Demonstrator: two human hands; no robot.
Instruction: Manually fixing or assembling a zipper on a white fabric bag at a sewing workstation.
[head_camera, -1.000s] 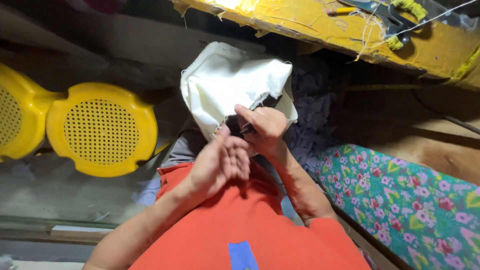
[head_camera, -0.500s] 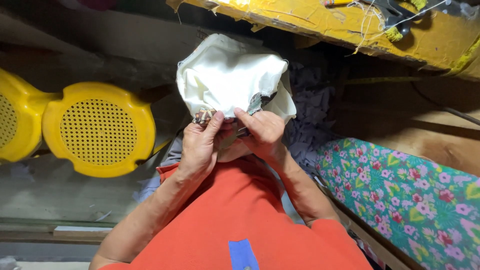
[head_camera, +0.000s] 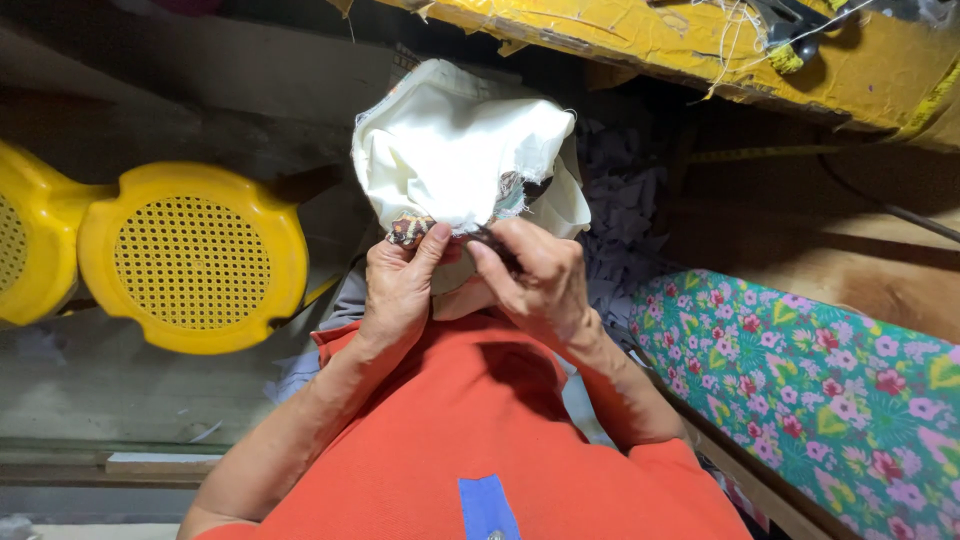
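Both of my hands hold a bunched piece of cream-white cloth (head_camera: 455, 155) up in front of my chest. My left hand (head_camera: 400, 285) pinches its lower edge with thumb and fingers, where a small patterned brown patch (head_camera: 410, 230) shows. My right hand (head_camera: 535, 280) grips the same edge just to the right, fingers curled over a dark frayed part of the fabric. My orange shirt (head_camera: 470, 450) with a blue patch fills the lower middle of the view.
Two yellow perforated plastic stools (head_camera: 195, 260) stand to the left on the floor. A floral green cushion (head_camera: 820, 390) lies at the right. A yellow wooden beam (head_camera: 700, 45) with loose threads crosses the top. Grey fabric scraps (head_camera: 620, 220) lie behind the cloth.
My left hand rose from resting below the right hand and took hold of the cloth's lower edge. The cloth has been lifted and bunched higher.
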